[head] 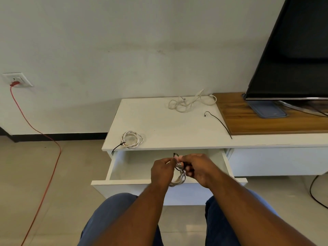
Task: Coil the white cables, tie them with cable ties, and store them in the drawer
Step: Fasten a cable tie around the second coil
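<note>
Our fingertips [178,158] pinch a black cable tie [177,169] around 1 white coil [178,181], left hand [162,168] meeting right hand [197,167] above the open drawer [124,181]. On the cabinet top [159,121] lie 1 tied coil [131,139], 1 loose cable [188,102] and 1 spare tie [218,123].

Head cam, fwd-down; near over drawer [120,189]

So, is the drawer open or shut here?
Open. The drawer juts out from under the cabinet top, its white inside walls and floor showing.

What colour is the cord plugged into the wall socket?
The cord is red; the head view shows it.
</note>
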